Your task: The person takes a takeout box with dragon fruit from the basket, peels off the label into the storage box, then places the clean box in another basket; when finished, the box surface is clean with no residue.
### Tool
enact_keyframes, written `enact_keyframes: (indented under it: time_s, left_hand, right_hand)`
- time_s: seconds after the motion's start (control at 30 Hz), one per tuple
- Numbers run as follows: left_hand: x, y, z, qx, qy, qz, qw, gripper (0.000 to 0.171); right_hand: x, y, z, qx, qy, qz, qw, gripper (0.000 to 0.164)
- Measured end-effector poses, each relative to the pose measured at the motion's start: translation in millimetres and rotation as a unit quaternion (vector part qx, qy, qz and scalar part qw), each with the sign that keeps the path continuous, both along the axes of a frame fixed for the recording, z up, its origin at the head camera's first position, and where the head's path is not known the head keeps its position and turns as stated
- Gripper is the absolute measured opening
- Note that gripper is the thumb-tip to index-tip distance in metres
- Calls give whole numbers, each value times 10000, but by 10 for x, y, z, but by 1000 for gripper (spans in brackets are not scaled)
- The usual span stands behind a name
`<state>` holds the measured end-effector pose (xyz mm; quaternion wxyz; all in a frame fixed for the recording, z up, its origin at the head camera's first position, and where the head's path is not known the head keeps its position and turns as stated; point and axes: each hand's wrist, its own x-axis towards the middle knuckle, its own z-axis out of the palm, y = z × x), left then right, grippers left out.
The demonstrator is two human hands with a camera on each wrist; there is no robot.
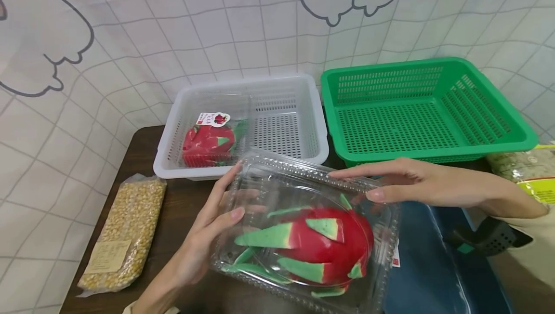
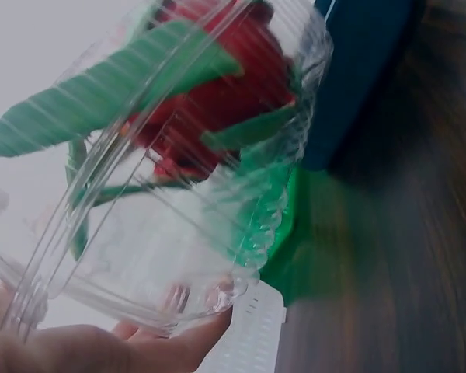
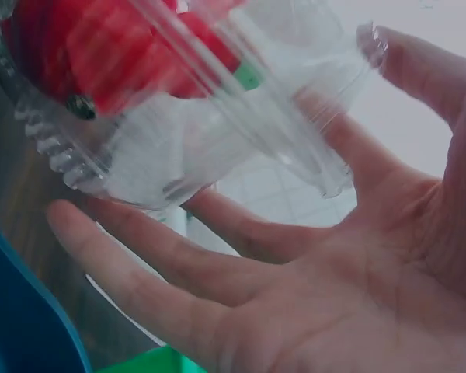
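A clear plastic clamshell box [image 1: 264, 198] holds a red dragon fruit [image 1: 347, 242] with green scales. The box is tilted in front of me. My left hand [image 1: 205, 227] grips its left side, thumb on top and fingers seen through the plastic; its fingers also show in the left wrist view. My right hand [image 1: 407, 179] holds the far right edge between thumb and fingers. In the right wrist view its other fingers [image 3: 194, 272] are spread, fairly straight. Another boxed dragon fruit [image 1: 208, 143], with a white label, lies in the white basket [image 1: 318, 145].
A green basket [image 1: 472, 150] stands right of the white one. A vacuum-packed bag of yellow corn kernels [image 1: 130, 227] lies at the left on the dark table [image 1: 143, 148]. A dark blue bin [image 1: 420, 251] is at front right. Another packet [image 1: 520, 162] sits under my right forearm.
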<state>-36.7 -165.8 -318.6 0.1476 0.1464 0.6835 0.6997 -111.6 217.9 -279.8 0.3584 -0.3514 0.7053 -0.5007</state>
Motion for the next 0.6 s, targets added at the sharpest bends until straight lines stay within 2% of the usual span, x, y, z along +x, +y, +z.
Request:
enact_keyframes:
  time_s: [0.17,0.33,0.5,0.6]
  left_hand:
    - [-60,28,-15,14,126,-321,9994,70]
    - [-103,45,-6,-265,155,-566,9979,68]
    - [-142,35,46,-513,-63,-940,9942,66]
    - [-169,30,76,-576,-252,-1133,9916,65]
  right_hand:
    - [45,-34,-118,-246,-161,60,9995,63]
    - [122,-149,-276,-681,-208,35,9975,70]
    - [232,-214,-304,-413,-656,-52,9970,80]
    - [271,-255,-295,-253,-698,-83,9972,81]
